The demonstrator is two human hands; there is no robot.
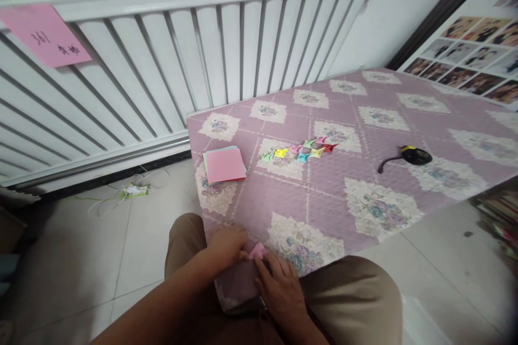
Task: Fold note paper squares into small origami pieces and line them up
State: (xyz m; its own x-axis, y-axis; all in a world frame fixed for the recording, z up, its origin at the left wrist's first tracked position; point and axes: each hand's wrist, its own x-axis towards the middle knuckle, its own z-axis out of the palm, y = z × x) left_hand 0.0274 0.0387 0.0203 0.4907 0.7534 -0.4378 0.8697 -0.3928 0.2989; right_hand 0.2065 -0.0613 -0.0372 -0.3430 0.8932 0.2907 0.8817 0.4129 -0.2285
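A small folded piece of pink paper (258, 250) lies at the near corner of the cloth-covered table. My left hand (227, 243) is at its left side, fingers curled and thumb against its edge. From the right, my right hand (279, 283) presses its fingertips on the same paper; the fingers are bent and close together. Farther up the cloth is a stack of square coloured paper (225, 166), pink on top. To its right sit several small folded paper shapes (303, 157) in green, yellow, pink, blue and red.
A black object with a bent strap (416, 156) lies on the right of the flowered tablecloth (279, 202). A white radiator (251, 48) borders the far edge, with a pink note (46, 38) on it. A power strip (135, 190) and cables are on the floor. A photo board (477, 48) leans at right.
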